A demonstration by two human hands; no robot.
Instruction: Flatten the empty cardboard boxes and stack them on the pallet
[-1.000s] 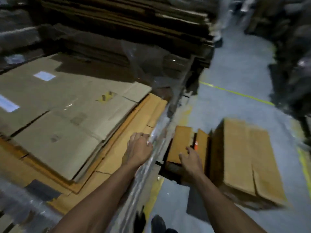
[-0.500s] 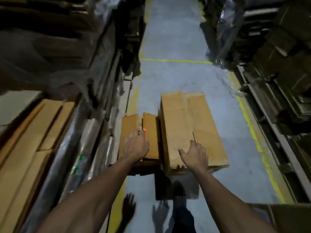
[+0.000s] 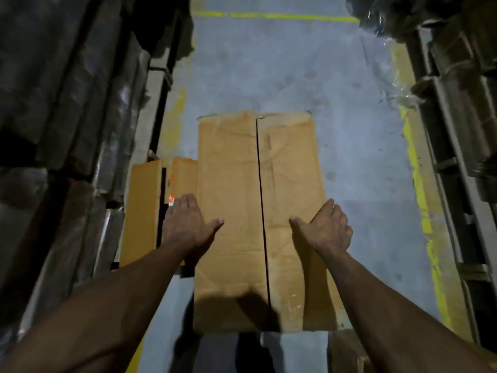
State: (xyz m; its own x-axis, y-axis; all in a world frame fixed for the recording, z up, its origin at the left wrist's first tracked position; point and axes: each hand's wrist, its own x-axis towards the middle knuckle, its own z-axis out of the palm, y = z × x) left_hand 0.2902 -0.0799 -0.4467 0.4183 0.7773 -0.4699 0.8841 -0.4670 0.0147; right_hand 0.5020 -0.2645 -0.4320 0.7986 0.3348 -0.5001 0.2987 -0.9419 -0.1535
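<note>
A grey concrete floor runs as a narrow aisle between two dim walls of stored goods. A yellow painted line crosses the aisle at the far end, and a worn, patchy yellow stripe follows the right-hand edge; fainter yellow paint marks the left edge. On the left stand tall stacks wrapped in shiny plastic film, dark and blurred. On the right a metal rack frame holds more dark bundles, with a loose scrap of clear plastic wrap trailing onto the floor beside it. Light is low, brightest on the middle of the floor, and the sides fall into shadow.
</note>
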